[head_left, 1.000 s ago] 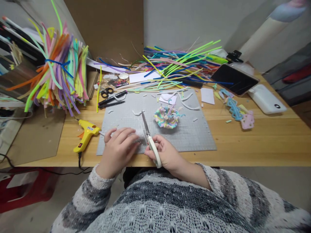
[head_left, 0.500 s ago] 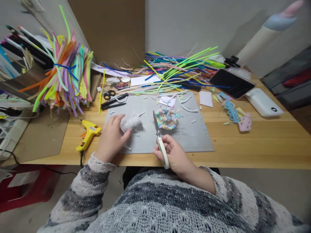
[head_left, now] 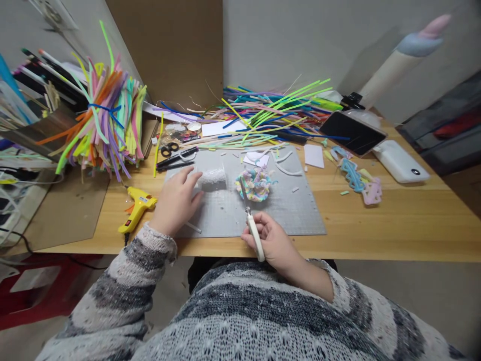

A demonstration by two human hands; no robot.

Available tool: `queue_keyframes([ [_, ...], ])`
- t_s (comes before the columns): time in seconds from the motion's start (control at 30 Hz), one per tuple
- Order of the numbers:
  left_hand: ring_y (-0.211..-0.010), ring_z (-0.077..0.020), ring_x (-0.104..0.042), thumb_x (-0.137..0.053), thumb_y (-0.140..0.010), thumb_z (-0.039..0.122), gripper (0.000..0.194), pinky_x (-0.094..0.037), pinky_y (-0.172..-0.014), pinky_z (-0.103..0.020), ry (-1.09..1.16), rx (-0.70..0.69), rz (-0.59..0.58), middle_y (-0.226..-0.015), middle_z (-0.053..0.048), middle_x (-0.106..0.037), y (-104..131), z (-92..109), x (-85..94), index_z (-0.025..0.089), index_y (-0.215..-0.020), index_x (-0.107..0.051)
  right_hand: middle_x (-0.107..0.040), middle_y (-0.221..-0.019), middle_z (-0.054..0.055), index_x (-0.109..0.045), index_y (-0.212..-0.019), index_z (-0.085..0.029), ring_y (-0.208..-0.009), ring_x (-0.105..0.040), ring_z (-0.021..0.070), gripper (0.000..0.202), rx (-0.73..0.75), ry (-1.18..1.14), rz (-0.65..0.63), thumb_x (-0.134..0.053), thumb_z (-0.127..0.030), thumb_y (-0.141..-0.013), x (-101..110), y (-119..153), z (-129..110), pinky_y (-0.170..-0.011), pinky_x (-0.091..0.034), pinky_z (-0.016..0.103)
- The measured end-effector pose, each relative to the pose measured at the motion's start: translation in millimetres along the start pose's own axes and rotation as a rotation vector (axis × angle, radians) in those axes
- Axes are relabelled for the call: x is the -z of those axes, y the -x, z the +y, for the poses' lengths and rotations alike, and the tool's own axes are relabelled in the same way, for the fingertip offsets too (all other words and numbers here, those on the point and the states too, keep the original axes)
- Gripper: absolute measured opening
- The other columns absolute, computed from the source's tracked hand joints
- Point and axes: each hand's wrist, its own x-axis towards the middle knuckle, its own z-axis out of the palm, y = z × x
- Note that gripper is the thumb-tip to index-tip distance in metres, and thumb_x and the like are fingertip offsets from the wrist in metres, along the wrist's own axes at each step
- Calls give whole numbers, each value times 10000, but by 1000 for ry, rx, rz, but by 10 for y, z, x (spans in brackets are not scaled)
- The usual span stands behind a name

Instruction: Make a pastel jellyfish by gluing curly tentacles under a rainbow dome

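My right hand (head_left: 268, 235) grips a pair of scissors (head_left: 254, 231) by the white handles, with the blades pointing away from me. The blade tips reach over a ruffled pastel pipe-cleaner piece (head_left: 259, 184) on the grey cutting mat (head_left: 285, 220). My left hand (head_left: 180, 198) has its fingers apart at the mat's left side. Just beyond its fingertips lies a clear, shiny roll (head_left: 213, 178), which looks like plastic film or tape. I cannot tell whether the fingers touch it.
A yellow hot glue gun (head_left: 138, 208) lies to the left, below a bundle of coloured pipe cleaners (head_left: 108, 115). Loose pipe cleaners (head_left: 270, 110) spread along the back. Rightward are a phone (head_left: 351, 133), a white device (head_left: 401, 161) and a pastel zigzag piece (head_left: 352, 175). Pens (head_left: 176, 159) lie behind my left hand.
The clear roll has shifted right and now lies apart from my left hand's grasp, where before the hand was around it. The scissors' tips have moved over the pastel piece.
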Motion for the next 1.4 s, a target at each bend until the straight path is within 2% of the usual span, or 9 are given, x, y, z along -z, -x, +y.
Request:
queue_keyframes([
  [0.1, -925, -246, -622, -520, -891, 289, 192, -498, -833, -412, 213, 203, 53, -961, -116, -664, 147, 246, 20, 146, -956, -631, -595, -760, -40, -469, -856, -224, -685, -548, 108, 398, -10, -33, -11, -787, -268, -620, -8, 2, -3, -668, -424, 264],
  [0.17, -656, -162, -587, -535, -877, 368, 247, -482, -620, -299, 613, 298, -184, -698, -40, -631, 308, 456, -49, 167, -754, -610, -593, -754, -44, -468, -850, -226, -696, -561, 112, 407, -4, -54, -22, -797, -271, -615, -22, -5, -8, -693, -439, 272],
  [0.27, -431, -88, -449, -573, -841, 481, 311, -324, -393, -202, 1240, 559, -524, -568, 24, -553, 514, 712, -225, 171, -835, -590, -588, -746, -52, -468, -843, -227, -715, -585, 116, 421, 8, -82, -62, -812, -278, -606, -58, -17, -13, -742, -461, 286],
  [0.37, -400, -47, -382, -672, -785, 494, 348, -228, -371, -158, 1578, 779, -475, -534, 64, -480, 597, 828, -351, 170, -857, -567, -595, -750, -54, -474, -849, -225, -701, -596, 114, 441, -6, -89, -112, -827, -284, -591, -111, -24, 0, -754, -475, 296],
  [0.5, -427, -23, -390, -753, -737, 418, 326, -235, -399, -137, 1701, 836, -402, -541, 70, -478, 580, 827, -365, 154, -800, -573, -601, -760, -54, -482, -855, -224, -709, -608, 116, 453, 5, -79, -118, -834, -307, -583, -154, -43, 15, -787, -485, 311],
  [0.7, -664, -115, -649, -734, -735, 359, 281, -499, -629, -232, 1599, 797, -279, -748, -30, -685, 569, 663, -249, 158, -799, -549, -558, -663, -68, -468, -791, -220, -563, -551, 86, 444, -38, 59, -70, -828, -376, -583, 48, 8, -102, -551, -446, 241],
  [0.93, -555, -108, -553, -628, -818, 328, 163, -433, -518, -231, 1046, 569, -152, -638, 9, -631, 679, 475, -241, 167, -847, -641, -536, -514, -73, -457, -751, -222, -353, -494, 78, 447, -329, 235, -349, -749, -549, -666, 197, 54, -242, -340, -358, 207],
  [1.17, -681, -160, -658, -619, -856, 301, 137, -503, -635, -284, 673, 385, -88, -780, -36, -745, 779, 447, -267, 193, -842, -702, -536, -502, -87, -466, -773, -224, -335, -514, 82, 432, -255, 153, -237, -752, -534, -679, 62, -202, -194, -294, -318, 183],
  [1.4, -584, -131, -601, -615, -864, 286, 173, -459, -570, -257, 578, 348, -35, -655, -2, -683, 788, 417, -242, 185, -725, -640, -547, -503, -74, -447, -770, -223, -343, -501, 74, 443, -335, 165, -296, -734, -548, -680, 114, -70, -265, -325, -316, 181],
])
